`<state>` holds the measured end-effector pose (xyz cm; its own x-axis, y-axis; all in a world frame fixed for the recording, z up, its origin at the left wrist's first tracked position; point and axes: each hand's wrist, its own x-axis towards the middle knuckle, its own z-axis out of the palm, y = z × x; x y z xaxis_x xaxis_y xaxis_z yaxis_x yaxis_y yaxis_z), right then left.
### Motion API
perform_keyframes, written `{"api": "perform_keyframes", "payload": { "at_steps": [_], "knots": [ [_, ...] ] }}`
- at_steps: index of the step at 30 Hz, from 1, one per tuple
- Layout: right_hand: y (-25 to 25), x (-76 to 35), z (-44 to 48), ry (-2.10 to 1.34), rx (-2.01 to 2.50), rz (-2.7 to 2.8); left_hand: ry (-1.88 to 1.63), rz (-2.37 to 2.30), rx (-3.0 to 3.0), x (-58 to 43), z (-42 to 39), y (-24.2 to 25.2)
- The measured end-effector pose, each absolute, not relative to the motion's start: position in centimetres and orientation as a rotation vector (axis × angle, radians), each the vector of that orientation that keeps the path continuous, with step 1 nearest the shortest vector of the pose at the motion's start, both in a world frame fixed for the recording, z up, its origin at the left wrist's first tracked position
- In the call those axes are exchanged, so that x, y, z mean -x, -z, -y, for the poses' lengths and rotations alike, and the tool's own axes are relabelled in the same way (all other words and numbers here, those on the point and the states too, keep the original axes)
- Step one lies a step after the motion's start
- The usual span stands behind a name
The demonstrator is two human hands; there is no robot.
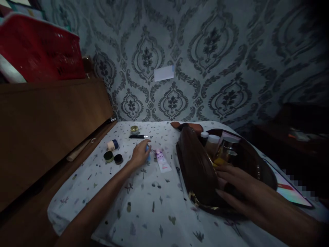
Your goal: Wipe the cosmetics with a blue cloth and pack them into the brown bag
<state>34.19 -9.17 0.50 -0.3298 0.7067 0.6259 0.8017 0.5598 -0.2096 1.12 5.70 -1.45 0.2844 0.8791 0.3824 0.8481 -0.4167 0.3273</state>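
My left hand (140,153) is over the middle of the cloth-covered surface, its fingers closed around a small blue item (148,151) whose kind is mostly hidden. Just right of it lies a white and purple squeeze tube (162,161). A black-handled brush (138,136) lies beyond the hand. My right hand (235,180) reaches into the mouth of an open brown zip bag (194,164), fingers stretched and thumb apart, near a yellow item (219,161). White-capped bottles (212,141) and a gold-capped bottle (229,145) stand in the bag. Some fingertips are hard to make out.
To the left are a cream and navy jar (112,145), two dark round pots (108,156) and a gold-lidded pot (134,129). A brown pouch (190,127) lies behind the bag, a lit tablet (290,188) beside it. A wooden cabinet (51,127) carries a red basket (51,48).
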Motion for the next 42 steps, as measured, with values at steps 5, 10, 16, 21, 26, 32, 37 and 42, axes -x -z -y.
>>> {"api": "perform_keyframes", "payload": {
  "at_steps": [5,10,16,21,26,32,37,42],
  "knots": [
    [-3.6,-31.2,11.3,0.361,1.166,1.930,-0.617,-1.936,-2.455,0.4,-11.8,2.1],
    [-3.1,-25.8,13.1,0.316,0.814,2.045,-0.387,-1.978,-2.514,0.7,-15.1,2.5],
    [-0.4,-20.9,11.3,-0.043,0.734,2.127,-0.168,-1.952,-2.586,1.3,-15.4,2.3],
    [1.6,-18.0,8.5,-0.344,0.766,2.078,-0.171,-2.002,-2.617,1.5,-13.8,1.7],
    [4.0,-16.3,6.5,-0.435,0.809,2.001,-0.263,-2.094,-2.587,1.7,-12.5,2.1],
    [6.7,-16.3,6.6,-0.390,0.828,1.968,-0.248,-2.110,-2.549,2.2,-11.7,2.6],
    [7.1,-16.4,6.6,-0.425,0.918,1.962,-0.285,-2.111,-2.515,2.6,-12.0,2.4],
    [7.0,-16.5,6.6,-0.413,0.928,1.967,-0.175,-1.988,-2.506,2.5,-11.6,2.2]
  ]
}}
